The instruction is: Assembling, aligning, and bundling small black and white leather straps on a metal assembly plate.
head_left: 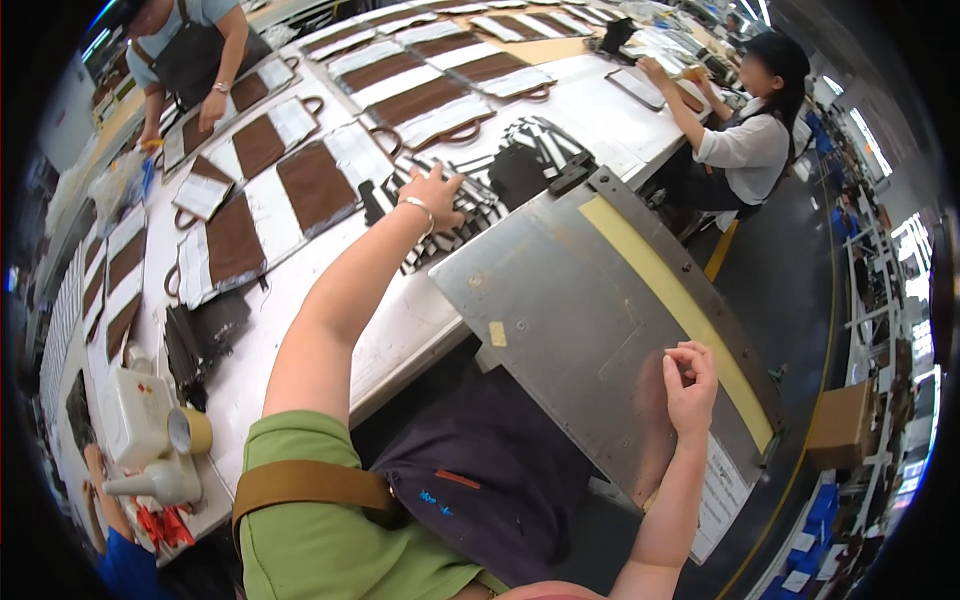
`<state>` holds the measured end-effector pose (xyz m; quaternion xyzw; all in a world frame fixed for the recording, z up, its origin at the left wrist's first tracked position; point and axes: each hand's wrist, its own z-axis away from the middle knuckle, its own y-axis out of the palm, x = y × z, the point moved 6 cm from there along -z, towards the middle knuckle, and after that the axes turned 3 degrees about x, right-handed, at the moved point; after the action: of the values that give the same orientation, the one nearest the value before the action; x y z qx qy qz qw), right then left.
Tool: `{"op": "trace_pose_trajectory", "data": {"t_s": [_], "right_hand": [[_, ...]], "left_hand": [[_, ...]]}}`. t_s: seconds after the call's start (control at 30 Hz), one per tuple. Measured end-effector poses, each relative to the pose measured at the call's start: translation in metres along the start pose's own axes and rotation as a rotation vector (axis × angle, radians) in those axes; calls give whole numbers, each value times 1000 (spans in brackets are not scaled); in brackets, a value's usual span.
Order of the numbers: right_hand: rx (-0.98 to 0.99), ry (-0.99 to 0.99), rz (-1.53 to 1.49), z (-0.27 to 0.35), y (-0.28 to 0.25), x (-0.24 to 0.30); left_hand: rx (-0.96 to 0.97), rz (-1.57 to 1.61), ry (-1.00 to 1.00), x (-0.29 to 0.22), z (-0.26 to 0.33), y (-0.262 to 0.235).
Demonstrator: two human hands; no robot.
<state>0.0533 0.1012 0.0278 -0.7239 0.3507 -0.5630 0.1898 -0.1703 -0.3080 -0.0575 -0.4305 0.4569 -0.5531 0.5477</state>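
Note:
My left hand (432, 195) reaches out with spread fingers over a pile of black-and-white striped strips (470, 225) on the white table. It touches the pile, and no strip is visibly gripped. Beside the pile lies a dark bundle (520, 175). My right hand (692, 385) hovers above a grey metal plate (560, 300), thumb and fingers pressed together; whatever they may hold is too small or hidden to tell. A yellow strip (670, 310) runs along the plate's right side, next to a metal bar (690, 265).
Rows of brown-and-white panels with handles (320, 185) cover the table (400, 320). At the lower left stand a white canister (138, 415), a tape roll (190, 430) and dark scraps (200, 345). Co-workers sit or stand at the far left, right and lower left. A cardboard box (840, 425) sits right.

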Motion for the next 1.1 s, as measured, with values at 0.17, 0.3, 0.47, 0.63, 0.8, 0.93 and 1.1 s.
{"op": "trace_pose_trajectory", "data": {"t_s": [0.17, 0.3, 0.47, 0.63, 0.8, 0.93, 1.1], "right_hand": [[15, 39, -26, 5, 0, -1], [31, 36, -23, 6, 3, -3], [41, 28, -28, 1, 7, 2], [43, 16, 18, 0, 2, 1], [63, 40, -5, 1, 4, -4], [49, 24, -17, 2, 4, -5], [0, 7, 7, 6, 2, -5]], "left_hand": [[-94, -42, -121, -27, 11, 4], [-123, -22, -158, -27, 9, 10], [-258, 218, -53, 2, -5, 10], [-511, 797, -28, 56, 17, -35], [-750, 1312, -53, 103, 45, -59], [-808, 1468, 161, 125, 56, -82], [-774, 1385, 468, 58, 114, -139]]}}
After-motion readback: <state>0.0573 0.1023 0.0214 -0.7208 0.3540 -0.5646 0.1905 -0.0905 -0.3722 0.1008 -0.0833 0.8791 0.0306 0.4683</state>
